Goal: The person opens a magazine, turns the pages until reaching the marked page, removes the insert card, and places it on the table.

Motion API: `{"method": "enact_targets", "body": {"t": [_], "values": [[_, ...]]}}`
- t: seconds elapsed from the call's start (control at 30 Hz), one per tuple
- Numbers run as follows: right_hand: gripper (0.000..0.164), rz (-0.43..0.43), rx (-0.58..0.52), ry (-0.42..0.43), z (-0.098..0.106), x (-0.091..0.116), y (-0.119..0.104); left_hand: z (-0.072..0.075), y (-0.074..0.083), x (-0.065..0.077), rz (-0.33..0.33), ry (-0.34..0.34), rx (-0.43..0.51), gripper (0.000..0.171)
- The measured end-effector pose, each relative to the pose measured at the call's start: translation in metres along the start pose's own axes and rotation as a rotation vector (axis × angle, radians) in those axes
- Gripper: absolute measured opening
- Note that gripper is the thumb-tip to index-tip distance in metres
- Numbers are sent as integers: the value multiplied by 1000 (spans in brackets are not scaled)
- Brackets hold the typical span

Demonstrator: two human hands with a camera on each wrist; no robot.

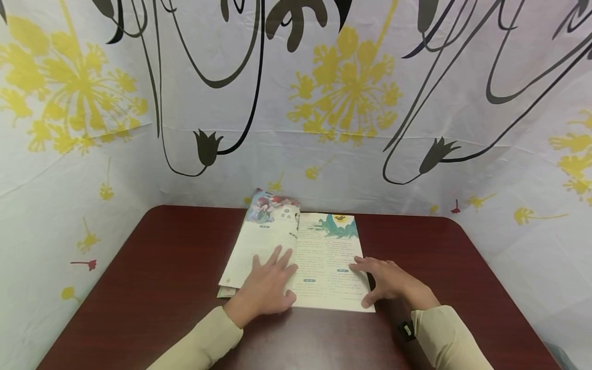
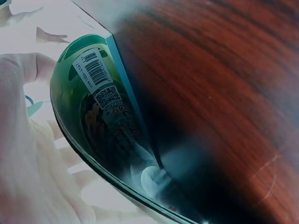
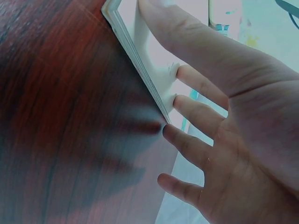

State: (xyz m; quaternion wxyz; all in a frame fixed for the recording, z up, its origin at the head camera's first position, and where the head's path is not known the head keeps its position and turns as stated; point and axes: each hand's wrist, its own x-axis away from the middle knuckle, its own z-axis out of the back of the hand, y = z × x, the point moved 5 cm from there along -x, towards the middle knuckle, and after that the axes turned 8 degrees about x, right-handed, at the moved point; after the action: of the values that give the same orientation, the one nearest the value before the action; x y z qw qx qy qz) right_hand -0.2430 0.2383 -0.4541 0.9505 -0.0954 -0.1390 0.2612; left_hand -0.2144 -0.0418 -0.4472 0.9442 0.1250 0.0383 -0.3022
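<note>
A magazine [image 1: 326,257] lies open on the table, its pages carrying printed text and coloured pictures. My left hand [image 1: 270,284] rests with spread fingers on the left page, close to the spine. In the left wrist view, the underside of the magazine [image 2: 96,70] curves up off the table and shows a barcode. At the right edge of the right page is my right hand [image 1: 388,279], its thumb on the lower corner. The right wrist view shows its fingers [image 3: 198,109] loosely extended, some touching the page and the lowest out past the edge.
The dark red wooden table [image 1: 185,246] has rounded far corners. White cloth [image 1: 240,103] with yellow and grey plant prints hangs behind and at both sides. A small black device [image 1: 407,330] sits at the right sleeve's cuff.
</note>
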Motion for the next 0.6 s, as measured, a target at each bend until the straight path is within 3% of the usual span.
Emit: {"method": "enact_targets", "body": {"t": [0.33, 0.6], "values": [[92, -10, -2, 3, -1, -1, 0, -2, -4, 1, 64, -50, 121, 58], [93, -8, 20, 16, -1, -1, 0, -1, -5, 2, 82, -68, 159, 59]]}}
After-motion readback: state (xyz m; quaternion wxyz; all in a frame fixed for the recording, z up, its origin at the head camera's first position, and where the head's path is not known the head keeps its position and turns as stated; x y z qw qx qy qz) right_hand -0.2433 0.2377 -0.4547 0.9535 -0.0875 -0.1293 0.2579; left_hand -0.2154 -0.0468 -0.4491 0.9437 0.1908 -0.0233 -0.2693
